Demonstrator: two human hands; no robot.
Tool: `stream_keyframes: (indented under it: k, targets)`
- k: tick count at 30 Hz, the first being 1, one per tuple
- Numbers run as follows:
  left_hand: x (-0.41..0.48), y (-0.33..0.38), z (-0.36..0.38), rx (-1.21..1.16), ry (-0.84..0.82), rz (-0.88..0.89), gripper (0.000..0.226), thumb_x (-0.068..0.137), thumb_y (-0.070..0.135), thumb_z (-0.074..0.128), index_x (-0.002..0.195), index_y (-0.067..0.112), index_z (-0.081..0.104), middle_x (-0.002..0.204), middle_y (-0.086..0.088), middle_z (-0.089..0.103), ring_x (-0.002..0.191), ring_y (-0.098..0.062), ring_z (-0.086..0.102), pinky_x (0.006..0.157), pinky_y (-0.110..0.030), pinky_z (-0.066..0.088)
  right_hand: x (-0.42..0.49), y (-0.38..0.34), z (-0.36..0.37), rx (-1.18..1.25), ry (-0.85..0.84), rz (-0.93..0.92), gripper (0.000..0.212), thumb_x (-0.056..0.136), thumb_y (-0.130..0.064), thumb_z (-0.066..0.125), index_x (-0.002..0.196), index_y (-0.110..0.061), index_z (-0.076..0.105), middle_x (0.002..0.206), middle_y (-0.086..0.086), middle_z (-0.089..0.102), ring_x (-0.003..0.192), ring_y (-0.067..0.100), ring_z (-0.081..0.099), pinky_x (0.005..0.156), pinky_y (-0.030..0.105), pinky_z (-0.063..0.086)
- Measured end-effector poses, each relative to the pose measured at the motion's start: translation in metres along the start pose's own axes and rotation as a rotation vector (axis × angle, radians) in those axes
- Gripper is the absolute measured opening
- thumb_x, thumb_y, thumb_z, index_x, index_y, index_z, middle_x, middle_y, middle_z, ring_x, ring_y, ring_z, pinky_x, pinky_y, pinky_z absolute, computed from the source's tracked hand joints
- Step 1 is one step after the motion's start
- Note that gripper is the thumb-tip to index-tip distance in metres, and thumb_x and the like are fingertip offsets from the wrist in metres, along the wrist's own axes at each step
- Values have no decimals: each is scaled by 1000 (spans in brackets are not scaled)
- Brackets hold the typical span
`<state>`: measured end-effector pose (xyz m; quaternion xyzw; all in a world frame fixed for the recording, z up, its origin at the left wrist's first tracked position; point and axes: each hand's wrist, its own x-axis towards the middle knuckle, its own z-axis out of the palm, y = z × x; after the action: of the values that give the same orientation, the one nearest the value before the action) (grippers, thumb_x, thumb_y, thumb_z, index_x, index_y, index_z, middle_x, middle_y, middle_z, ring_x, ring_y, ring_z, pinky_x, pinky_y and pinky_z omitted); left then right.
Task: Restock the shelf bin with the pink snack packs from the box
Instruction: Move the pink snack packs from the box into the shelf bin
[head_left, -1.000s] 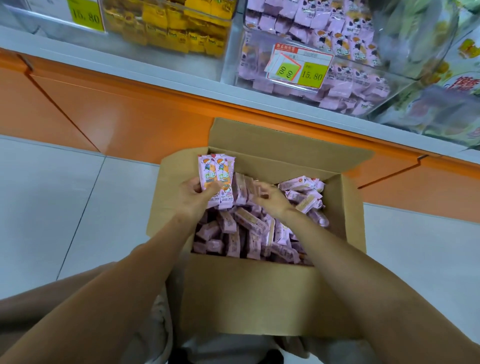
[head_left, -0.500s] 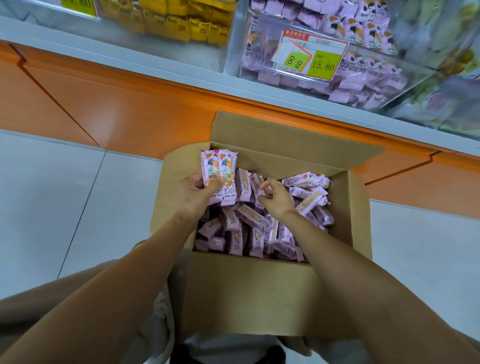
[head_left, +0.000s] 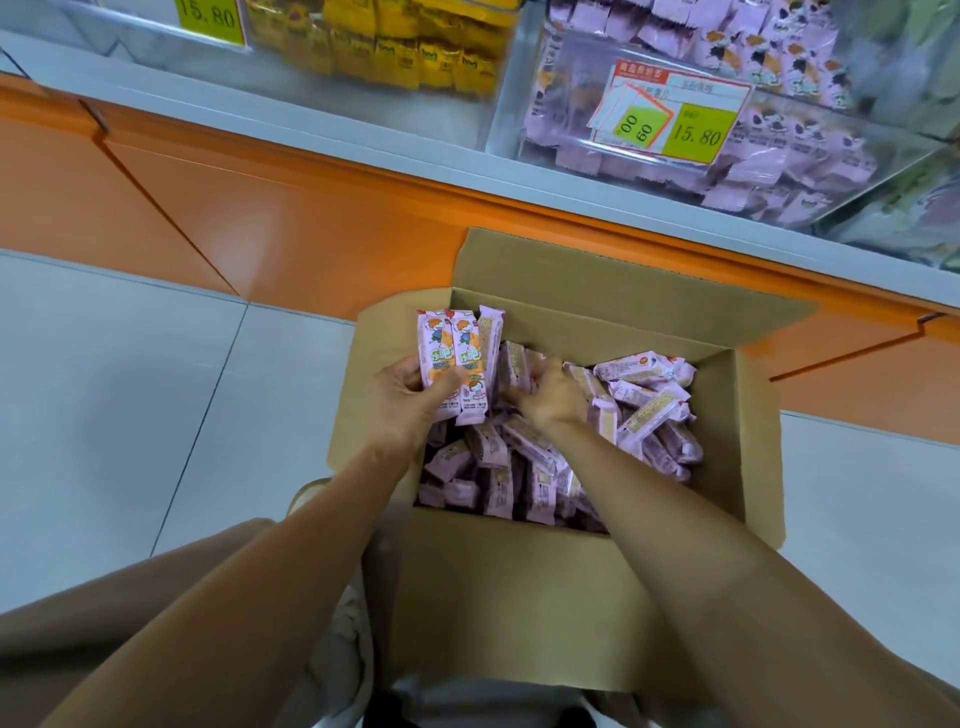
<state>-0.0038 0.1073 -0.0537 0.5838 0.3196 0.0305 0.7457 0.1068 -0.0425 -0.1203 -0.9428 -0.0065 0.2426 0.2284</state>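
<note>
Both hands are in the box (head_left: 519, 587). Left hand (head_left: 402, 397) grips three pink snack packs (head_left: 460, 358) upright at 9 o'clock. Right hand (head_left: 550, 397) curls closed on loose packs (head_left: 639, 410) at the middle.

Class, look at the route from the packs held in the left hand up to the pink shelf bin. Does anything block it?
Nothing visible does. The left hand holds the pink packs above the open box; the pink bin appears open-topped, though its clear front wall must be cleared.
</note>
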Motion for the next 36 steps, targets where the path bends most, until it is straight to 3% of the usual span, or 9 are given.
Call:
stream_keyframes:
  k: [7, 11, 14, 17, 22, 26, 30, 32, 36]
  targets:
    - [6, -3, 5, 19, 27, 12, 18, 88, 6, 67, 105, 2, 70, 99, -12, 74, 89, -23, 72, 78, -38, 60, -13, 11, -32, 474, -103, 38, 33, 88, -27, 64, 116, -17, 49, 85, -1, 55, 78, 18, 54, 72, 30, 43]
    - [-2, 3, 18, 69, 35, 40, 16, 87, 8, 68, 102, 4, 70, 96, -10, 74, 87, -19, 71, 79, -34, 59, -41, 15, -59, 782, -233, -39, 41, 76, -39, 68, 116, -31, 59, 118, -2, 62, 107, 15, 58, 100, 39, 43]
    - [-14, 13, 33, 67, 44, 40, 12, 87, 12, 69, 98, 6, 71, 84, 1, 72, 69, -2, 68, 65, -19, 53, -63, 4, -73, 785, -351, -131, 44, 74, -42, 66, 116, -30, 64, 127, 2, 62, 116, 18, 56, 102, 39, 42]
    - [-29, 26, 43, 32, 59, 41, 9, 88, 14, 69, 96, 10, 72, 82, 4, 73, 72, -8, 70, 65, -25, 55, -84, -10, -84, 783, -356, -195, 34, 79, -33, 56, 111, -28, 66, 118, 6, 65, 103, 19, 56, 92, 38, 42]
    - [-53, 43, 43, -20, 19, 49, 18, 85, 15, 71, 102, 9, 71, 96, -6, 75, 92, -25, 72, 87, -46, 56, -111, -20, -101, 693, -293, -220, 17, 71, -40, 49, 82, -30, 56, 109, -5, 59, 104, 21, 46, 101, 45, 36]
    - [-70, 56, 43, 19, -57, 84, 21, 87, 15, 69, 107, 11, 70, 101, -4, 74, 94, -22, 71, 88, -40, 56, -134, -25, -109, 646, -228, -260, 50, 80, -33, 36, 129, -31, 44, 136, -6, 49, 121, 15, 45, 101, 38, 36]
    - [-86, 68, 40, 14, -143, 73, 25, 90, 14, 65, 115, 8, 65, 108, -7, 73, 97, -21, 70, 87, -35, 55, -147, -31, -114, 638, -165, -264, 53, 82, -49, 37, 125, -18, 46, 126, 2, 51, 112, 20, 45, 101, 40, 34]
    - [-93, 75, 39, 19, -196, 82, 26, 92, 15, 63, 116, 9, 65, 110, -7, 72, 101, -22, 69, 91, -38, 54, -156, -33, -118, 664, -158, -301, 50, 92, -57, 42, 131, -25, 44, 122, -12, 47, 110, 6, 44, 100, 32, 31]
    - [-107, 89, 36, -53, -206, 56, 27, 92, 15, 62, 118, 8, 64, 112, -3, 71, 109, -20, 64, 99, -37, 47, -161, -31, -126, 703, -111, -387, 45, 95, -39, 56, 135, -21, 45, 131, -2, 57, 121, 16, 54, 107, 46, 41]
